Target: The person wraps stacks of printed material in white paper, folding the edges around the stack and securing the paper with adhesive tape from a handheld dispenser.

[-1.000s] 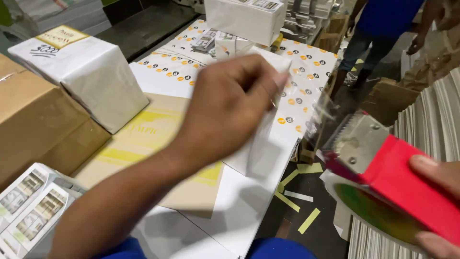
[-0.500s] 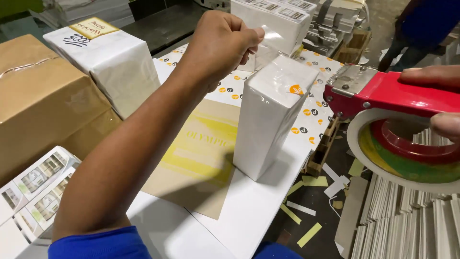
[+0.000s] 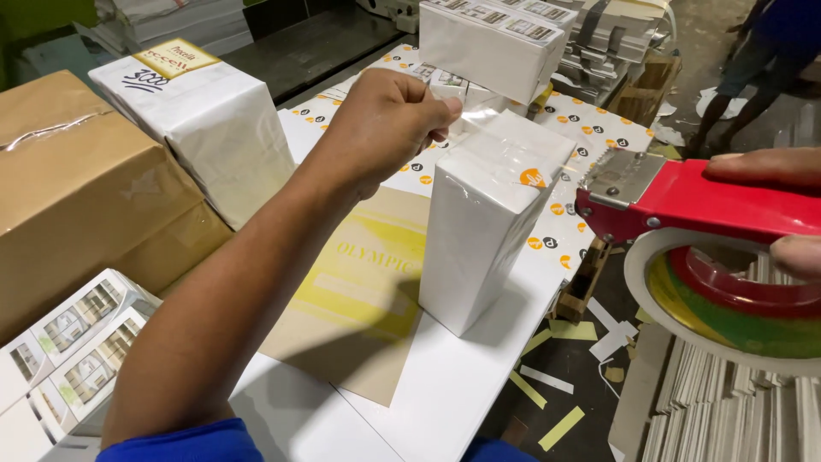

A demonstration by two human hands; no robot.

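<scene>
A tall white paper-wrapped bundle (image 3: 483, 231) stands upright on the white table (image 3: 445, 385). Clear tape stretches across its top. My left hand (image 3: 385, 124) pinches the free end of that tape at the bundle's far top edge. My right hand (image 3: 782, 205) grips a red tape dispenser (image 3: 684, 201) with a roll of clear tape (image 3: 718, 295) at the bundle's right top corner, its metal blade close to the wrapping.
A brown taped carton (image 3: 77, 197) and a white wrapped pack (image 3: 205, 128) stand at the left. Small printed boxes (image 3: 68, 342) lie at the lower left. Another white pack (image 3: 487, 43) sits at the back. Stacked sheets (image 3: 727, 419) and paper scraps (image 3: 556, 376) lie right of the table. A person's legs (image 3: 761, 60) show far right.
My left hand rose from the bundle's top and pulled the tape end toward its far edge. The dispenser came in from the right to the bundle's top corner.
</scene>
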